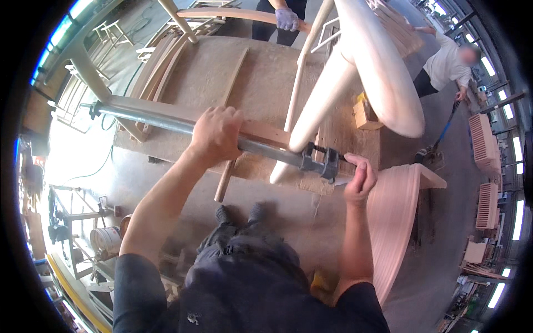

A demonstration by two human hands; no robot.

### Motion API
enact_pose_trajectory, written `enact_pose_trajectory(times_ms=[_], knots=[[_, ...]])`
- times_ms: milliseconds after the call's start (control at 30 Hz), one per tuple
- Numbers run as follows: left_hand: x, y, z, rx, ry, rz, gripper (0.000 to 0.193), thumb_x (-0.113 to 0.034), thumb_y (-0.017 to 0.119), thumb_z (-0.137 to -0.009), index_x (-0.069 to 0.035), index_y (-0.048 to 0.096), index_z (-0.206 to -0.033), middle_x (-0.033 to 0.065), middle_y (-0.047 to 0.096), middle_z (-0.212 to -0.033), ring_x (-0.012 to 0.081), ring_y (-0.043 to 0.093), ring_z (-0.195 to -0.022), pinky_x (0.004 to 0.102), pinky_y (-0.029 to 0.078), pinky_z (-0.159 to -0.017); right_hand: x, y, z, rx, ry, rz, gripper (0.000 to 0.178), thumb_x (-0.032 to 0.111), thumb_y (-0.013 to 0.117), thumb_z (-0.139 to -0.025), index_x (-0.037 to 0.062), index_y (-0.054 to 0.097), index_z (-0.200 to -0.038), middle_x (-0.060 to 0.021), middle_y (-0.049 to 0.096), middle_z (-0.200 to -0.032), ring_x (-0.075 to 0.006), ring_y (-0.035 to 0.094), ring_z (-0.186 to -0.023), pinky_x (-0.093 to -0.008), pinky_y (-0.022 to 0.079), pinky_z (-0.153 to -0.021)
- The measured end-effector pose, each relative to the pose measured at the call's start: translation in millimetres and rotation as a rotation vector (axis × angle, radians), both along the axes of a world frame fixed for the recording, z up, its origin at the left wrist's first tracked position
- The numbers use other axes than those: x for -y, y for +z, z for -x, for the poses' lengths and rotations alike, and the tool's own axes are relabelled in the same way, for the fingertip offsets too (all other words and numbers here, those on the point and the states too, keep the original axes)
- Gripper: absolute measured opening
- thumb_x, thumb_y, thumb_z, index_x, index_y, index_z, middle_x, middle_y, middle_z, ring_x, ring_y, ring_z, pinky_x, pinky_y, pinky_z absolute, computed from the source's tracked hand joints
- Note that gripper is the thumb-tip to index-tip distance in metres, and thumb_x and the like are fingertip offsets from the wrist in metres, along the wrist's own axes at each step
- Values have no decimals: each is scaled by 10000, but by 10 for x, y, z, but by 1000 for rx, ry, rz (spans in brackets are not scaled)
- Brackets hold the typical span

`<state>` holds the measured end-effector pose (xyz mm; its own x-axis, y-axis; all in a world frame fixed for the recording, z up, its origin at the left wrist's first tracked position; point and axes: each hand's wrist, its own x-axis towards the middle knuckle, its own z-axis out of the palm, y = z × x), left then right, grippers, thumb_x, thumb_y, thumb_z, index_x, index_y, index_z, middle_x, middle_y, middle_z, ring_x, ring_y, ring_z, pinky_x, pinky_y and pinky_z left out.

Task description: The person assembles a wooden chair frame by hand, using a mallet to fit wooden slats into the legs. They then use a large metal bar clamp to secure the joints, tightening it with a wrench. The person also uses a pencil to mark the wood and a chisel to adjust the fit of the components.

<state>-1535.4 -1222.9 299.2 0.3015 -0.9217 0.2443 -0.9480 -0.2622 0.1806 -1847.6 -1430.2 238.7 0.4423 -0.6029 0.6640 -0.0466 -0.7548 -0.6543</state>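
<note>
A long metal bar clamp (166, 123) spans a pale wooden chair frame (327, 89), lying along a flat wooden rail (266, 133) between two legs. My left hand (217, 133) is wrapped around the clamp's bar and the rail near the middle. At the clamp's screw end, by the right leg, my right hand (360, 176) has its fingers curled at the handle, which is mostly hidden. The clamp's other jaw (93, 110) sits at the left leg.
Under the frame is a worn wooden workbench (261, 83) with a small wooden block (366, 115). Stacked curved pink-toned boards (388, 222) stand at my right. Across the bench is a person's gloved hand (287, 19); another person (448, 64) stands farther right. A bucket (105, 240) is at left.
</note>
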Motion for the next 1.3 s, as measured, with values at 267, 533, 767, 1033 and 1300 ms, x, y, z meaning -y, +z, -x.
enact_pose_trajectory(times_ms=[267, 533, 767, 1033, 1300], knots=[[11, -61, -18, -11, -6, -51, 361, -236, 804, -641, -75, 594, -887, 103, 636, -925, 310, 642, -975, 434, 504, -891, 617, 793, -86, -749, -80, -896, 382, 288, 450, -962, 18, 717, -927, -135, 749, -914, -188, 700, -815, -310, 531, -687], [-57, -60, -101, -48, 6, 18, 202, -155, 707, -709, -68, 650, -882, 126, 679, -934, 318, 662, -974, 419, 508, -897, 213, 481, -215, -293, -350, -718, 480, 460, 593, -992, -15, 659, -969, -131, 728, -767, -189, 699, -733, -320, 526, -695], [-44, -78, -106, -88, 6, 11, 270, -190, 744, -691, -68, 625, -900, 125, 664, -962, 310, 648, -1002, 418, 499, -924, -66, 128, -284, -291, -487, -63, 293, 71, 575, -1000, -38, 362, -1169, -151, 552, -929, -252, 637, -767, -388, 542, -759], [-49, -128, -126, -80, -2, 2, 240, -121, 682, -710, -64, 633, -938, 130, 676, -975, 312, 659, -992, 395, 503, -893, 214, -31, -158, -510, -583, -52, 344, 36, 562, -924, -42, 302, -1135, -233, 522, -971, -375, 612, -877, -457, 487, -866], [3, -63, -62, -57, -30, -9, 203, -142, 687, -720, -68, 652, -906, 112, 680, -964, 299, 660, -973, 400, 505, -884, 699, 291, -147, -937, -411, -286, 440, 78, 631, -818, -119, 376, -1119, -386, 583, -1073, -463, 635, -1041, -482, 495, -941]])
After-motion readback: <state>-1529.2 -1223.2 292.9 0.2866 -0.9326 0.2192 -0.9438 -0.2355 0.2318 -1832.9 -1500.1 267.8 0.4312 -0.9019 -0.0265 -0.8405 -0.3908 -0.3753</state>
